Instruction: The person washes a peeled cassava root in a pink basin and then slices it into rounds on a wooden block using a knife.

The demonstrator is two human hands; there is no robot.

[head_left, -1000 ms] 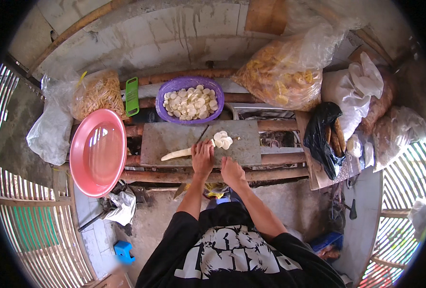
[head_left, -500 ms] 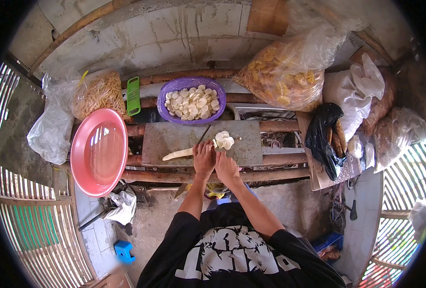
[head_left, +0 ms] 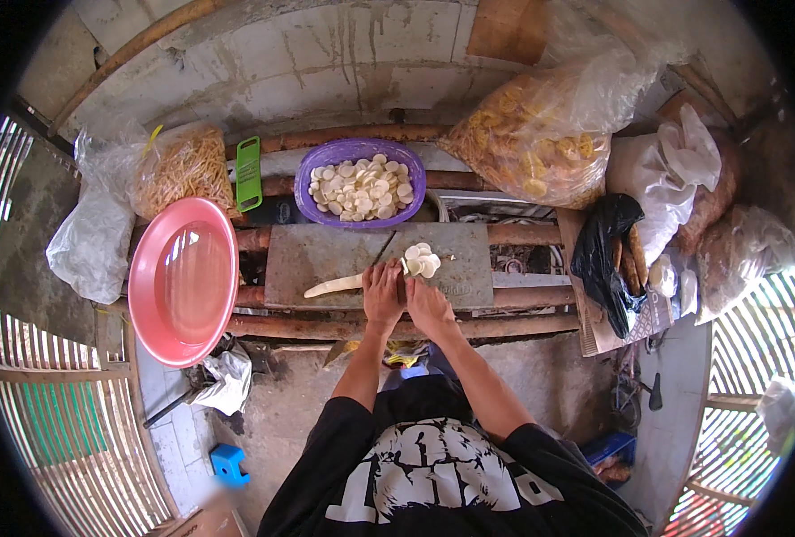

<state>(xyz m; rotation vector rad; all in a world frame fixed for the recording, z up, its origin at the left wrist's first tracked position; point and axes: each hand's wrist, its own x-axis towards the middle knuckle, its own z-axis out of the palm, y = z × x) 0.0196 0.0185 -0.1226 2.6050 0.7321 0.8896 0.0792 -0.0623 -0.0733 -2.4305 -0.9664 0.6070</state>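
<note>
A long pale peeled root [head_left: 333, 285] lies on a grey cutting board [head_left: 308, 255]. My left hand [head_left: 382, 291] presses down on the root's right end. My right hand [head_left: 429, 306] sits close against the left hand and grips a knife, whose thin dark blade [head_left: 383, 251] points away from me across the board. A small heap of pale round slices [head_left: 423, 261] lies just right of the blade. Behind the board stands a purple bowl [head_left: 312, 170] full of the same slices.
A large pink basin [head_left: 183, 282] leans at the left of the board. A green tool [head_left: 249, 172] lies behind it. Plastic bags of yellow chips [head_left: 532, 148] and strips [head_left: 183, 166], white bags [head_left: 675, 166] and a black bag [head_left: 599, 255] crowd the sides. The board rests on wooden poles [head_left: 523, 324].
My right hand has moved up and left, closing against my left hand at the root's cut end. The root, bowl and basin have stayed in place.
</note>
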